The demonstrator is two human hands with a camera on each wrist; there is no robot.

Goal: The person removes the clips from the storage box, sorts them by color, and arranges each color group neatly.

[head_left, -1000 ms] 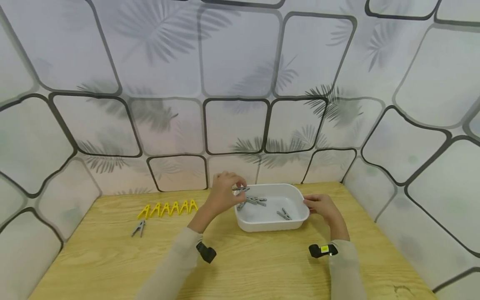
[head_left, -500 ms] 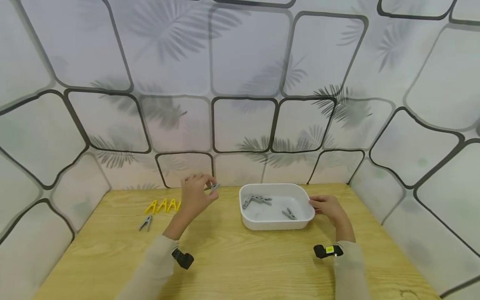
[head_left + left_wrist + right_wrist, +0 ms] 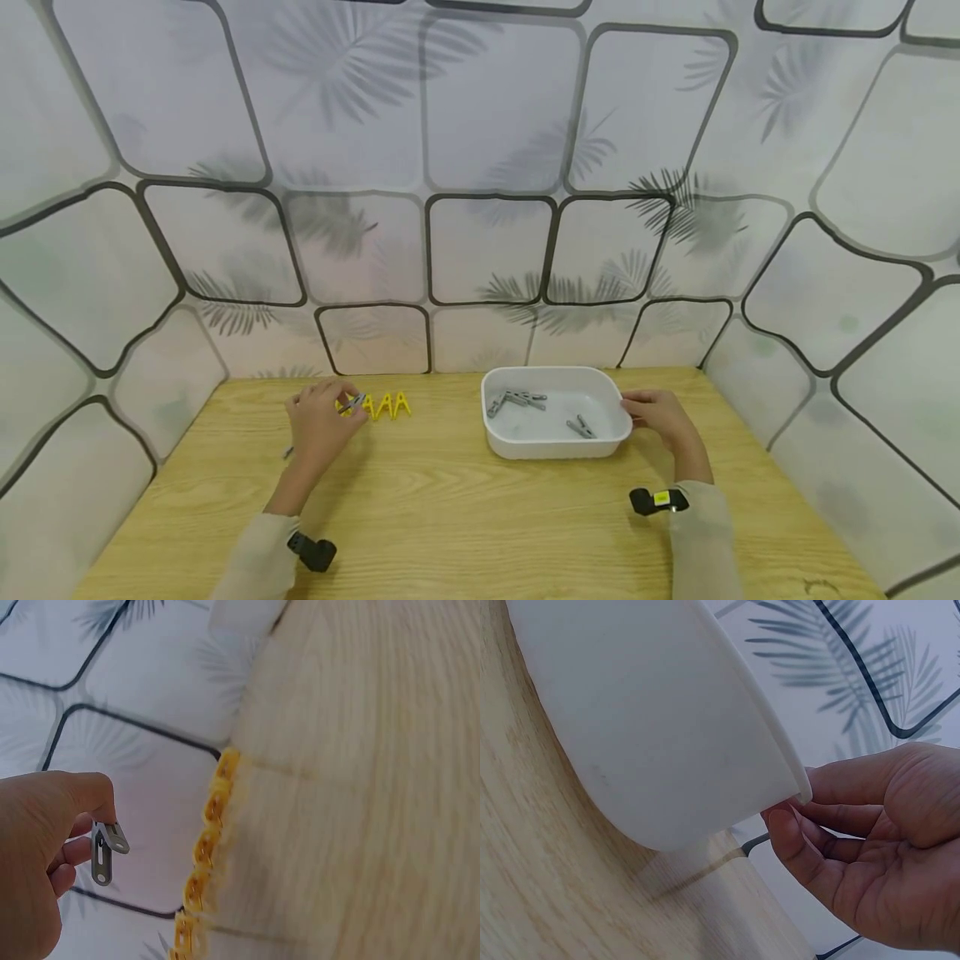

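Note:
My left hand [image 3: 321, 427] pinches a grey clothespin [image 3: 102, 856] between thumb and fingers, held up over the left part of the table. Close by, several yellow clothespins [image 3: 386, 406] stand in a row near the back wall, some hidden behind that hand. The tip of another grey clothespin [image 3: 287, 452] pokes out on the hand's left side. On the right, my right hand [image 3: 663, 418] grips the rim of a white plastic basin [image 3: 558, 450], thumb under the lip in the right wrist view. Several grey clothespins [image 3: 517, 398] lie inside the basin, one pair of arms apart from the cluster.
The wood-grain table [image 3: 450, 517] meets a patterned wall [image 3: 480, 250] at the back, and side walls rise at left and right. Between the yellow row and the basin lies a stretch of tabletop.
The left hand has carried the grey clothespin out from over the basin, leftward to the yellow row. The right hand has kept its grip on the basin rim.

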